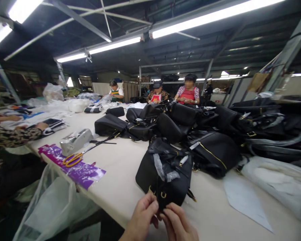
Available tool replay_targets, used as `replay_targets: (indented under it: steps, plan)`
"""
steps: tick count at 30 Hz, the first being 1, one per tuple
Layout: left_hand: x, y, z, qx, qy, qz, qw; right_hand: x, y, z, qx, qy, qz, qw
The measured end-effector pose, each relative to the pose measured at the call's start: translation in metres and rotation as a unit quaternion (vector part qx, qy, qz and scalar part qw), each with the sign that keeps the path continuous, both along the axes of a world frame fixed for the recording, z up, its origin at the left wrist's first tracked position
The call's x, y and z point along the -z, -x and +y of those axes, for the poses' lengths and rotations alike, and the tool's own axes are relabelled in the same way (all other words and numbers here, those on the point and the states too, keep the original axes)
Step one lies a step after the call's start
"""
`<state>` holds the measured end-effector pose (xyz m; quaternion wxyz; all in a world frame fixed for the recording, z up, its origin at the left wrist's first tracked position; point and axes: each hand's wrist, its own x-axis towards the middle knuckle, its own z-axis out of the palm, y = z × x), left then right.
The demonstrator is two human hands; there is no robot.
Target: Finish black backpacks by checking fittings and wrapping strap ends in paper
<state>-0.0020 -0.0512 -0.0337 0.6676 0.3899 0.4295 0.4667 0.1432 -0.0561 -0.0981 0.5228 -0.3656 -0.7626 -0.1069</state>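
Observation:
A black bag point(147, 169) with gold-coloured rings and pieces of clear plastic film on it lies on the table in front of me. My left hand point(144, 214) is closed in a pinch at the bag's near end, just below a gold ring. Beside it, my right hand point(178, 221) pinches the same end, thumb and fingertips together. The exact part between my fingertips is hidden. Another black bag point(213, 150) with a gold zip rests right behind, on the right.
Many black bags are heaped across the table point(120, 177). To the left are orange-handled scissors point(72, 160), a tape dispenser point(76, 142) and a purple sheet point(90, 175). Clear plastic point(273, 180) lies at right. A co-worker's sleeve point(15, 136) is at far left; several people sit opposite.

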Motion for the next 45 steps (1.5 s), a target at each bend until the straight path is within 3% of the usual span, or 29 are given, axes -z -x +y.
replay_targets:
  steps: [7,10,14,17,22,26,30,35,39,45]
  plan:
    - [-0.004,0.001,-0.004,-0.018,-0.07,0.115,0.991,-0.024,-0.003,0.004,0.037,0.023,0.01,0.999]
    - [-0.008,0.005,-0.003,0.012,-0.036,0.08,0.996,-0.042,-0.007,0.007,0.068,0.011,0.041,0.997]
    - [-0.008,0.008,0.002,0.024,-0.005,0.054,0.998,-0.058,-0.004,0.007,0.021,0.001,0.057,0.998]
    - [-0.006,0.007,0.005,-0.008,-0.031,0.078,0.996,-0.062,0.0,0.003,-0.013,-0.007,0.033,0.999]
    - [-0.007,0.001,0.001,-0.017,0.023,-0.05,0.998,-0.061,0.006,0.002,-0.053,0.006,0.023,0.998]
    - [-0.004,-0.003,0.001,-0.012,0.001,-0.075,0.997,-0.059,0.009,0.005,-0.075,0.016,0.048,0.996]
    - [-0.001,-0.003,0.004,-0.012,-0.044,-0.007,0.999,-0.051,0.005,0.007,-0.07,0.023,0.04,0.996]
    - [-0.003,0.0,0.001,-0.043,-0.094,0.123,0.987,-0.035,-0.003,0.012,0.017,-0.011,-0.022,1.0]
    - [-0.011,-0.001,0.001,-0.084,-0.199,0.224,0.95,-0.037,0.002,0.013,0.05,-0.014,-0.033,0.998]
    - [-0.011,-0.003,0.006,-0.113,-0.255,0.345,0.896,-0.049,0.016,0.011,0.011,-0.008,0.008,1.0]
